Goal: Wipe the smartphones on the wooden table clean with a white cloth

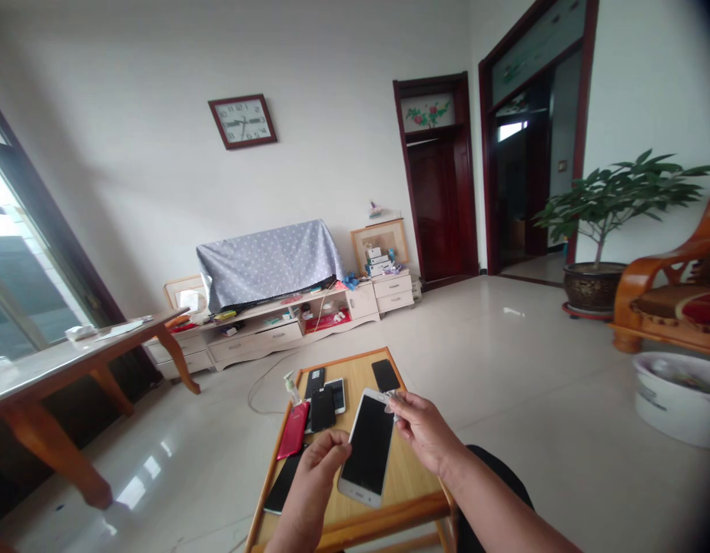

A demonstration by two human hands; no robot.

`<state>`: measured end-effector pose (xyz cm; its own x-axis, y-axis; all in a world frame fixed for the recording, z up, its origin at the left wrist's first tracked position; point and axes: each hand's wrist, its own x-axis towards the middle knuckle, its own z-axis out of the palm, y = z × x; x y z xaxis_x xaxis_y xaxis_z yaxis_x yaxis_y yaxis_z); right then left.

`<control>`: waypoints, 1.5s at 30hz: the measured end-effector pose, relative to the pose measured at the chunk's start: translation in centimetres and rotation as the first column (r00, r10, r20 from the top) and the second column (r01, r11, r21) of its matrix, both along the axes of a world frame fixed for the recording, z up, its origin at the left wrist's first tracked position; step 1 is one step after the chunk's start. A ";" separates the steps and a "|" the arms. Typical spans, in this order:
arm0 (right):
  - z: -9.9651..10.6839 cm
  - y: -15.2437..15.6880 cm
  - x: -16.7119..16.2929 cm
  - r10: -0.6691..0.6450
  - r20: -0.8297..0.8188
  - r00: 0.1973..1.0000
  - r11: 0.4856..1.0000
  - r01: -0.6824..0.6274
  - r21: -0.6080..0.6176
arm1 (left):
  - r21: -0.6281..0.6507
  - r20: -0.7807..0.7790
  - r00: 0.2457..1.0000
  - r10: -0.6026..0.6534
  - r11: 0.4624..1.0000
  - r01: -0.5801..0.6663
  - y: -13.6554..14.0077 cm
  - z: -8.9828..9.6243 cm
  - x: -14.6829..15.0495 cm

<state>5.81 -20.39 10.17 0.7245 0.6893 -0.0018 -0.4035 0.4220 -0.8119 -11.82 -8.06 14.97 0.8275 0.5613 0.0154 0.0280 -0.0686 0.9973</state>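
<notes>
A white smartphone (367,445) with a dark screen is tilted above the small wooden table. My left hand (317,476) is closed on its left edge, thumb and fingers pinching the frame. At the phone's upper right corner, my right hand (424,430) pinches a small pale crumpled piece (393,401), too small to name for sure. On the table beyond the hands lie a black phone (323,408), a white phone (338,395), a red phone (293,430) and another dark phone (385,375). A clear pump bottle (293,390) stands near the left edge.
The wooden table (355,365) has a raised rim. A longer table (130,332) is at the left, and a low white cabinet (274,338) runs along the wall. To the right are a potted plant (597,280), a wooden chair (637,299) and a white bucket (671,407).
</notes>
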 end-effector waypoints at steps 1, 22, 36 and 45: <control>0.3 -0.3 -0.2 0.038 0.051 0.998 0.999 -0.037 -0.017 | 0.012 -0.010 0.999 -0.036 0.999 0.036 -0.2 0.4 0.1; 2.0 -0.1 -6.3 -0.206 0.862 0.463 0.959 0.270 0.084 | 0.902 0.113 0.971 0.209 0.389 -0.188 -1.2 -2.8 1.1; 2.3 0.3 -6.7 -0.220 0.874 0.433 0.963 0.240 0.124 | 0.917 0.160 0.962 0.220 0.327 -0.227 -0.8 -3.3 0.9; 2.5 0.3 -6.2 -0.218 0.845 0.488 0.948 0.313 0.064 | 0.921 0.151 0.963 0.224 0.322 -0.220 -0.6 -3.1 0.5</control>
<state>-0.36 -20.11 12.69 0.5708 0.4945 0.6555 0.5968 0.2984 -0.7448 -11.27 -8.71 11.92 0.6756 0.3521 0.6477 0.1992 -0.9331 0.2994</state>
